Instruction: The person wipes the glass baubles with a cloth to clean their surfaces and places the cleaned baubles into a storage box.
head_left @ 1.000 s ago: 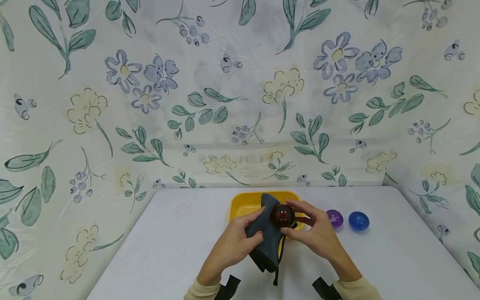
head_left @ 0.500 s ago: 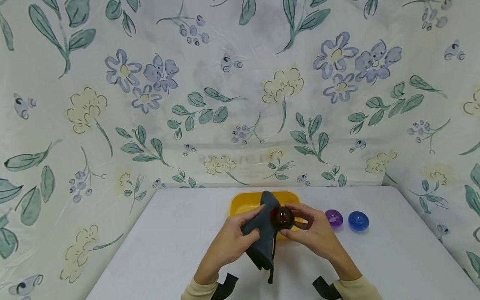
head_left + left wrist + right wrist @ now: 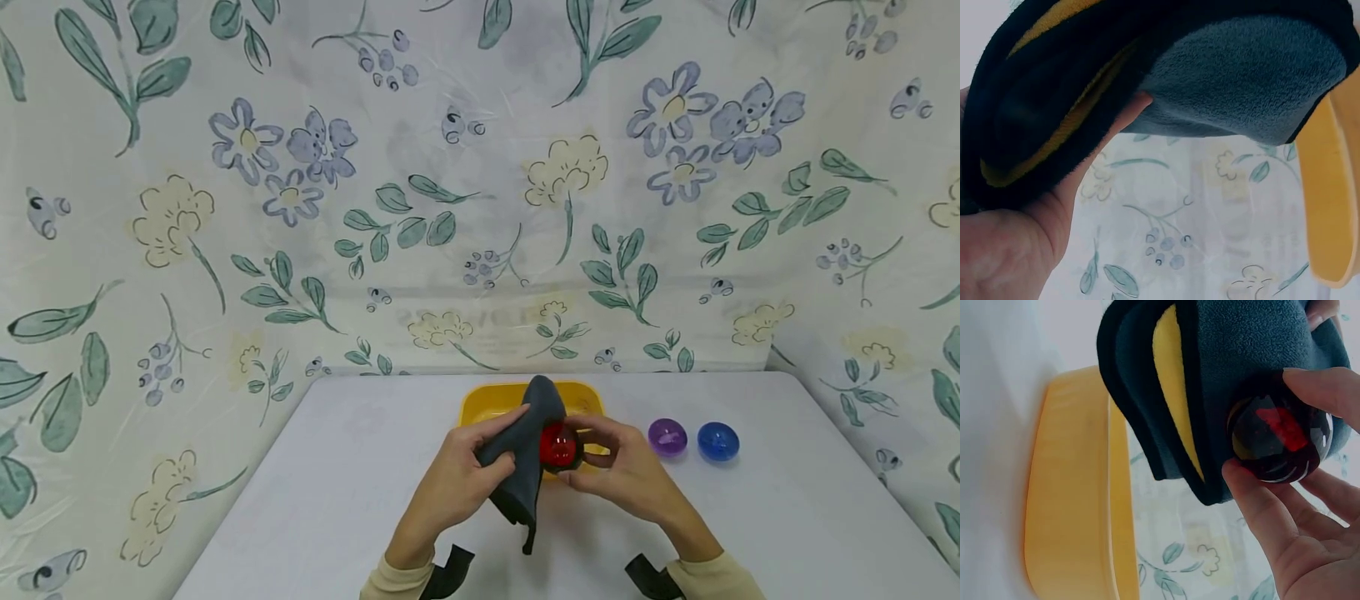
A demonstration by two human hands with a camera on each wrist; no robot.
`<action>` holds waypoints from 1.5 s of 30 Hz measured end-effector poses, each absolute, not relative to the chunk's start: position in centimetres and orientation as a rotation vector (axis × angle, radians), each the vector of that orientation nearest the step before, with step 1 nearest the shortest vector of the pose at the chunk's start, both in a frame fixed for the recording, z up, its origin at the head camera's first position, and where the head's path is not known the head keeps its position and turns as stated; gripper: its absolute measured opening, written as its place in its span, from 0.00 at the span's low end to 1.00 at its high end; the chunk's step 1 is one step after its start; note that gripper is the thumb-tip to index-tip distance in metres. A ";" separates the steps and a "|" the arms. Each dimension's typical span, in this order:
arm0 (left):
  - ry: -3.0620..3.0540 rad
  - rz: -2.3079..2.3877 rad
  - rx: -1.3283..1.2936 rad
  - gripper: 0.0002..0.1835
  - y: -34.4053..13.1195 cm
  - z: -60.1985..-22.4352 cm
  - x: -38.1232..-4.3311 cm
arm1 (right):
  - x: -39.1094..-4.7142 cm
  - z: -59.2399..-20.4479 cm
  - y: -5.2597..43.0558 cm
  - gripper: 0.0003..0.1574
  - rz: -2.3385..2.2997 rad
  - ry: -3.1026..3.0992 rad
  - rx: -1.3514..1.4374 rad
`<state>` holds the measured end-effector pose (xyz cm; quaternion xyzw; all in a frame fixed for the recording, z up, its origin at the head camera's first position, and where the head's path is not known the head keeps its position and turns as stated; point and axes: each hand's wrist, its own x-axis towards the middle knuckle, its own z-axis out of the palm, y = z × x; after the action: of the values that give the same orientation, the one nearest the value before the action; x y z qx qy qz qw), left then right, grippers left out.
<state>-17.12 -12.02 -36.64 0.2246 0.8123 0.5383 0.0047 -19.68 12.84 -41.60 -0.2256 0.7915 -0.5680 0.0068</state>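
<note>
My left hand (image 3: 459, 477) grips a folded dark grey-blue cloth (image 3: 517, 454) above the table, its thumb across the near face. In the left wrist view, black edging and yellow layers show in the folds of the cloth (image 3: 1241, 75). Between the thumb and fingers of my right hand (image 3: 628, 468) is a shiny, see-through red ball (image 3: 557, 446). The right wrist view shows that ball (image 3: 1275, 440) right against the cloth, looking mostly dark with a bright red patch. Part of the left hand is hidden behind the cloth.
Behind the hands stands a yellow tray (image 3: 480, 404) on the white table (image 3: 337, 483). To the right lie a purple ball (image 3: 667, 437) and a blue ball (image 3: 717, 442). A flower-printed sheet (image 3: 480, 208) hangs behind the table.
The cloth has shifted slightly left and its top end has risen. The red ball has moved a little left and down, and now shows more bright red.
</note>
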 end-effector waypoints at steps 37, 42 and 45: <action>2.586 1.588 0.865 0.30 -12.3 -37.2 -18.3 | -18.9 -41.5 11.7 0.33 -1.882 2.314 -0.944; 2.547 1.568 0.844 0.32 -12.2 -37.4 -18.3 | -18.8 -41.3 11.7 0.33 -1.994 2.274 -0.958; 2.546 1.576 0.790 0.34 -11.9 -37.4 -18.2 | -18.8 -41.3 11.7 0.34 -2.031 2.284 -0.940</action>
<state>-18.15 -11.91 -37.38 0.2551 0.8220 0.5087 0.0224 -18.75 11.71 -41.31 -0.2938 0.7141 -0.6348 -0.0281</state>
